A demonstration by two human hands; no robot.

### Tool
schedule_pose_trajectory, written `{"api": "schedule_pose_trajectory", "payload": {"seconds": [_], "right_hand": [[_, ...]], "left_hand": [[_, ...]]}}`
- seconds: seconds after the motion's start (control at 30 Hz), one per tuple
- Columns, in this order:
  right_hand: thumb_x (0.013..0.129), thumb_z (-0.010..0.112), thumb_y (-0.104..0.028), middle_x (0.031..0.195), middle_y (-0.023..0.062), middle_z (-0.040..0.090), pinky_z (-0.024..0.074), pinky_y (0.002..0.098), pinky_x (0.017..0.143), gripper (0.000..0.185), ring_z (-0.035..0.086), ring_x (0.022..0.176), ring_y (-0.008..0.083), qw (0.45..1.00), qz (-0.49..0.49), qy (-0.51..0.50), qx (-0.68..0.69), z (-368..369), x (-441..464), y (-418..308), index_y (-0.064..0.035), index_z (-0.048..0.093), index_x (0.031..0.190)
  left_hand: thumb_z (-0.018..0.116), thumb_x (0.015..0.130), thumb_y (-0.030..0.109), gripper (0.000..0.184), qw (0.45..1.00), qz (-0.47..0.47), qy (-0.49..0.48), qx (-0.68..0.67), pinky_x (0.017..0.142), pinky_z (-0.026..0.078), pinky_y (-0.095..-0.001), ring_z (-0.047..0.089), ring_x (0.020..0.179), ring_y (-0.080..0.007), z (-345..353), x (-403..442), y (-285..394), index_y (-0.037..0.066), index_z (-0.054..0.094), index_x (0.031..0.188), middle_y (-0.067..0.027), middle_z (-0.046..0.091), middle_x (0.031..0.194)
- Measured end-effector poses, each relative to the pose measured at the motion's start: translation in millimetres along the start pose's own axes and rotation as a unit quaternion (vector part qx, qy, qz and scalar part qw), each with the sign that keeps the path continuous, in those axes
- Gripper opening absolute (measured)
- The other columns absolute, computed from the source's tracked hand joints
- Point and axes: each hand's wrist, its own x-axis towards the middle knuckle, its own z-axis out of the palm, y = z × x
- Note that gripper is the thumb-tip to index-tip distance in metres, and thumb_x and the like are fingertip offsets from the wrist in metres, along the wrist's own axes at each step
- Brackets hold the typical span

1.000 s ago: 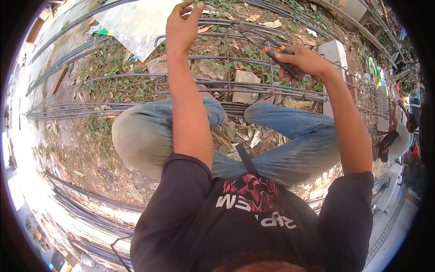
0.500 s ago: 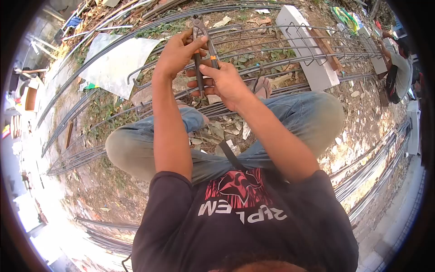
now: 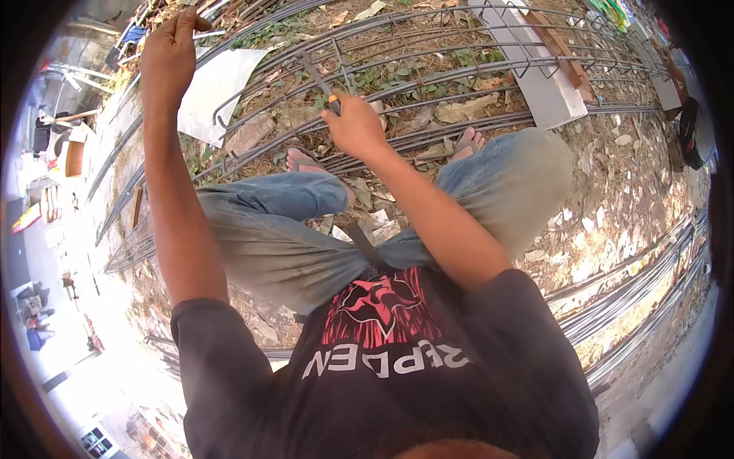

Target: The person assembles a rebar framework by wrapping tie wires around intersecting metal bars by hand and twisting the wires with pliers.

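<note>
My right hand (image 3: 356,126) is closed round the handles of pincers (image 3: 334,102), whose metal jaws point up and left over the steel bars. My left hand (image 3: 170,55) is raised at the upper left, well away from the pincers. Its fingers are pressed together, and what they hold, if anything, is too small to name. Below the pincers runs a long cage of steel bars (image 3: 417,84) with cross ties and hooked ends at the left.
A pale block (image 3: 552,103) and a wooden piece (image 3: 556,50) lie under the cage at the right. A white sheet (image 3: 218,88) lies near my left forearm. Loose bars (image 3: 634,287) stretch across the lower right. Another person (image 3: 692,134) is at the right edge.
My hands were apart, came together at the pincers, and are now apart again. My left hand has moved up and left; the pincers have stayed in my right hand.
</note>
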Motion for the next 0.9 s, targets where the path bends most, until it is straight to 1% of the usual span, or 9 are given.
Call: {"api": "schedule_pose_trajectory", "payload": {"seconds": [0.13,0.23,0.3,0.47,0.7,0.77,0.83,0.87,0.9], "right_hand": [[0.097,0.066,-0.027,0.131,0.0245,0.061,0.0493,0.0493,0.100,0.038,0.059,0.122,0.0416,0.989,-0.049,0.066,-0.123,9,11,26,-0.0001,0.069,0.124],[0.101,0.064,-0.035,0.114,0.0183,0.071,0.0524,0.0440,0.093,0.041,0.069,0.105,0.0322,0.985,-0.076,0.145,0.060,-20,22,32,0.0021,0.072,0.118],[0.103,0.063,-0.039,0.099,0.0108,0.075,0.0535,0.0353,0.085,0.044,0.071,0.091,0.0213,0.923,-0.008,0.090,0.375,-66,18,8,0.0019,0.073,0.115],[0.104,0.064,-0.031,0.099,0.0097,0.076,0.0540,0.0290,0.083,0.037,0.072,0.096,0.0165,0.958,-0.089,0.109,0.250,-138,-13,-16,0.0028,0.074,0.116],[0.105,0.061,-0.023,0.099,0.0105,0.076,0.0562,0.0302,0.087,0.027,0.071,0.092,0.0170,0.900,-0.127,0.101,0.404,-184,-39,-25,0.0015,0.073,0.110],[0.104,0.062,-0.019,0.102,0.0096,0.076,0.0542,0.0293,0.087,0.025,0.070,0.094,0.0147,0.919,-0.101,-0.057,0.376,-240,-31,-24,0.0018,0.073,0.111],[0.105,0.061,-0.020,0.093,0.0030,0.068,0.0458,0.0260,0.074,0.023,0.058,0.082,0.0087,0.945,-0.101,-0.134,0.281,-261,-43,-41,-0.0003,0.073,0.108],[0.106,0.060,-0.023,0.082,-0.0031,0.060,0.0384,0.0230,0.061,0.024,0.047,0.069,0.0038,0.964,-0.118,-0.131,0.198,-260,-52,-57,-0.0026,0.072,0.104],[0.107,0.059,-0.026,0.071,-0.0092,0.051,0.0310,0.0201,0.048,0.025,0.037,0.057,-0.0010,0.977,-0.136,-0.124,0.111,-259,-56,-69,-0.0049,0.071,0.101]], "left_hand": [[0.052,0.109,0.040,0.044,0.994,0.033,0.006,-0.100,0.050,0.026,-0.0289,0.036,0.053,-0.0036,66,-11,30,0.007,0.078,0.096,0.0065,0.038,0.055],[0.053,0.108,0.033,0.041,0.987,0.053,0.002,-0.154,0.056,0.043,-0.0426,0.054,0.051,-0.0307,135,-54,32,0.002,0.072,0.089,-0.0143,0.059,0.060],[0.054,0.108,0.032,0.035,0.976,0.070,-0.095,-0.186,0.053,0.042,-0.0388,0.053,0.052,-0.0224,146,-72,60,0.005,0.073,0.096,-0.0133,0.059,0.061],[0.056,0.106,0.029,0.025,0.959,0.196,-0.171,-0.116,0.058,0.048,-0.0531,0.063,0.064,-0.0420,157,-100,102,0.008,0.068,0.106,-0.0187,0.064,0.066],[0.055,0.107,0.039,0.035,0.929,0.273,-0.222,-0.111,0.064,0.051,-0.0504,0.067,0.069,-0.0404,143,-98,121,0.007,0.068,0.109,-0.0182,0.065,0.067],[0.054,0.108,0.039,0.037,0.940,0.198,-0.254,-0.113,0.068,0.054,-0.0474,0.073,0.077,-0.0333,112,-74,120,0.007,0.069,0.118,-0.0150,0.074,0.084],[0.054,0.108,0.037,0.039,0.935,0.202,-0.204,-0.210,0.082,0.058,-0.0448,0.075,0.099,-0.0296,84,-43,115,0.008,0.067,0.131,-0.0124,0.077,0.111],[0.052,0.108,0.047,0.061,0.931,0.215,-0.226,-0.189,0.091,0.055,-0.0394,0.068,0.113,-0.0318,31,-30,146,-0.003,0.049,0.144,-0.0257,0.068,0.123],[0.052,0.109,0.046,0.058,0.928,0.269,-0.207,-0.155,0.086,0.055,-0.0376,0.070,0.105,-0.0296,21,-24,156,-0.003,0.054,0.138,-0.0240,0.070,0.115]]}}
